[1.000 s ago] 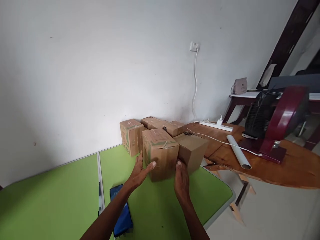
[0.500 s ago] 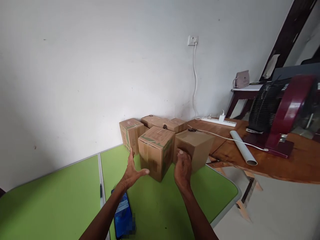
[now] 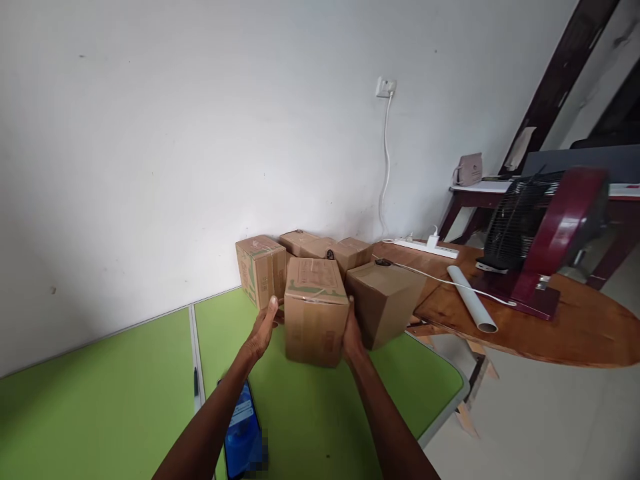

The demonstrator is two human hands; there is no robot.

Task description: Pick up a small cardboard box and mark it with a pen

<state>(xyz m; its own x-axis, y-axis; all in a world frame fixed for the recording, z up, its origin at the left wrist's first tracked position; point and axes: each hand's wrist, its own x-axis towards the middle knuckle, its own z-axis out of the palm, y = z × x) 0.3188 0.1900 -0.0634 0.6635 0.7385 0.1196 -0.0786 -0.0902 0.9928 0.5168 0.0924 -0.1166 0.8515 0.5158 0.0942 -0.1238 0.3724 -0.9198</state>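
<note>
A taped cardboard box [image 3: 316, 327] with green print stands at the front of a group of boxes, one face turned toward me. My right hand [image 3: 353, 333] lies along its right side, gripping there, its fingers partly hidden. Just left of the same box is my left hand [image 3: 262, 331], thumb up and fingers apart. Its fingertips come close to the box's left edge; whether they touch it I cannot tell. A plain brown box [image 3: 385, 300] sits right of my right hand, and another green-printed box [image 3: 261, 270] stands behind my left hand.
Smaller boxes [image 3: 353, 252] lie behind, by the wall. On the green table [image 3: 100, 400] are a phone [image 3: 243, 427] and a pen [image 3: 196, 382]. To the right, a wooden table [image 3: 575, 327] bears a white pipe [image 3: 473, 300], a power strip [image 3: 425, 248] and a fan [image 3: 545, 233].
The front box has turned so that one face points at me. My right hand has come onto its right side; my left hand's fingers have swung toward its left side.
</note>
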